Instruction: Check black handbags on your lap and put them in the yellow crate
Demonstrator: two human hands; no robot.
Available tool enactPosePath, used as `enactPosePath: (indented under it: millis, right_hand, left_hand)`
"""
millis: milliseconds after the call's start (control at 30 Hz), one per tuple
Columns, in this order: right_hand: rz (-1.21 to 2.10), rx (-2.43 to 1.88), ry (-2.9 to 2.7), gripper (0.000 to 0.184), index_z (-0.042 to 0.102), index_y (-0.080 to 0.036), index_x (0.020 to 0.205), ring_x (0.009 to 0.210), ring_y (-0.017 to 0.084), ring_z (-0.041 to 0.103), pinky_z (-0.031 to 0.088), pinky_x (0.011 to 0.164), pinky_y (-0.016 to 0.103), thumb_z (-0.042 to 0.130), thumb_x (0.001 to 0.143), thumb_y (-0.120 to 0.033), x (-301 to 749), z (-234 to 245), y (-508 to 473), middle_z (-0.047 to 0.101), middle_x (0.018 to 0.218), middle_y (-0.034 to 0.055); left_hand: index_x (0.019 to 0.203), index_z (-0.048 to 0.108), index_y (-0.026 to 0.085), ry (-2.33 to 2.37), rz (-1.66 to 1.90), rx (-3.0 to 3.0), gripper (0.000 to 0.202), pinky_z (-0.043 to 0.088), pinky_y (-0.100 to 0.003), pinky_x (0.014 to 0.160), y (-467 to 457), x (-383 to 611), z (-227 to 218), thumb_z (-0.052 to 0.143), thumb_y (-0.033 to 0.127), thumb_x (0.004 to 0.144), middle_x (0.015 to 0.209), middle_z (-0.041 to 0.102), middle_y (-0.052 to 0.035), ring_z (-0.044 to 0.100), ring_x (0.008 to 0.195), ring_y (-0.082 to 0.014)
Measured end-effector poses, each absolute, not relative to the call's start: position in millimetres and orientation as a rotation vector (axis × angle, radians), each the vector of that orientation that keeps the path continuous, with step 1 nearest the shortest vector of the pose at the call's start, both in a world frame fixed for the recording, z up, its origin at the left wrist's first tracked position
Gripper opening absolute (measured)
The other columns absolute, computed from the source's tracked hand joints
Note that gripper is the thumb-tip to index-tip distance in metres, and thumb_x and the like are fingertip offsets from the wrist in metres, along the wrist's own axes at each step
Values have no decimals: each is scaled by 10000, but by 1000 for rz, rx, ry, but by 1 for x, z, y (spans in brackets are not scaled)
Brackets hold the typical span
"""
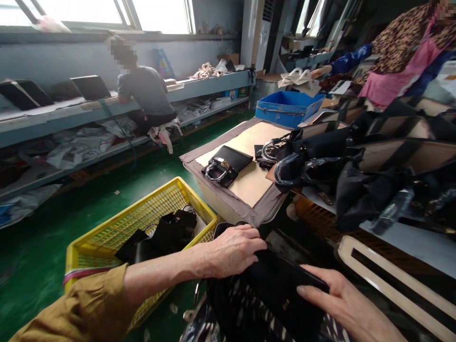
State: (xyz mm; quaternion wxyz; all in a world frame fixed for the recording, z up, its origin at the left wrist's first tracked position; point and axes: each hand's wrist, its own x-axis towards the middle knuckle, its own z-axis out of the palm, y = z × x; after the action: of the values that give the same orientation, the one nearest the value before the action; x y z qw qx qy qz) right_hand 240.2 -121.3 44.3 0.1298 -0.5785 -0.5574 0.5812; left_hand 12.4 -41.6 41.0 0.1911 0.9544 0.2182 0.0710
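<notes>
Black handbag [280, 280] is held right of the yellow basket [124, 212]. Its near end is pinched by the right hand [338, 295]; the left hand [231, 251] is curled over the far end, that grip's closure undeterminable. Even support should be given, creasing avoided.
</notes>
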Motion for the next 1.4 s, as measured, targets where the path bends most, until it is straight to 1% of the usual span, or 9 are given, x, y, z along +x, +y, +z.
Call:
enactPosePath:
  millis: [267, 400, 667, 800, 867, 933, 1000, 1100, 1400]
  right_hand:
    - [1605, -1746, -1647, 134, 583, -175, 728, 670, 141, 469, 367, 588, 210, 475, 744, -254, 243, 45, -123, 558, 699, -31]
    - [1591, -1751, -1614, 177, 611, -173, 729, 696, 163, 508, 387, 613, 218, 501, 732, -311, 243, 43, -122, 591, 701, -28]
    - [1615, -1741, -1611, 187, 615, -171, 751, 729, 175, 534, 399, 630, 223, 514, 741, -328, 244, 38, -120, 623, 750, -25]
    - [1625, -1731, -1607, 187, 606, -167, 739, 730, 173, 531, 396, 626, 220, 504, 753, -323, 243, 41, -121, 623, 761, -21]
    - [1626, -1730, -1607, 196, 603, -166, 726, 715, 167, 525, 390, 615, 216, 500, 761, -329, 242, 43, -122, 615, 744, -22]
    - [1625, -1730, -1618, 204, 595, -166, 724, 704, 160, 512, 382, 600, 212, 487, 776, -331, 240, 44, -121, 599, 732, -23]
    - [1623, -1742, -1635, 195, 586, -170, 729, 694, 153, 493, 372, 590, 209, 478, 784, -322, 239, 44, -121, 579, 718, -26]
    - [1640, -1752, -1628, 157, 579, -175, 735, 681, 144, 468, 365, 580, 205, 482, 775, -293, 235, 44, -121, 559, 707, -32]
    - [1596, -1813, -1604, 169, 594, -191, 758, 717, 188, 534, 413, 620, 226, 459, 724, -285, 227, 56, -121, 610, 732, -12]
  left_hand:
    - [791, 576, 185, 435, 155, 2655, 81, 398, -255, 806, -43, 8, 30, 502, 175, 821, 806, 595, -14, 543, 821, -148]
    - [814, 599, 189, 322, 151, 2625, 119, 428, -203, 693, -45, 6, 31, 494, 133, 810, 961, 590, -21, 556, 802, -116]
    - [757, 613, 163, 308, 277, 2684, 114, 368, -311, 973, -43, 8, 42, 509, 126, 784, 1246, 470, -76, 465, 1089, -201]
    - [920, 587, 150, 366, 329, 2501, 140, 377, -307, 975, -45, 9, 44, 479, 194, 843, 1181, 514, -108, 500, 1065, -187]
    - [960, 562, 150, 455, 341, 2339, 172, 429, -302, 912, -47, 10, 42, 424, 167, 858, 1100, 553, -108, 547, 994, -175]
    - [919, 537, 145, 677, 329, 2060, 181, 507, -296, 746, -48, 13, 35, 372, 130, 846, 878, 597, -79, 609, 824, -167]
    - [819, 500, 141, 895, 255, 1645, 122, 522, -284, 552, -49, 17, 26, 381, 124, 803, 651, 541, -18, 622, 627, -167]
    - [698, 454, 139, 951, 136, 1160, 19, 486, -256, 407, -49, 23, 15, 444, 127, 709, 543, 455, 32, 598, 486, -168]
    - [720, 596, 117, 1096, 327, 1113, 196, 395, -186, 493, -46, 30, 16, 582, 111, 525, 621, 515, 29, 485, 547, -81]
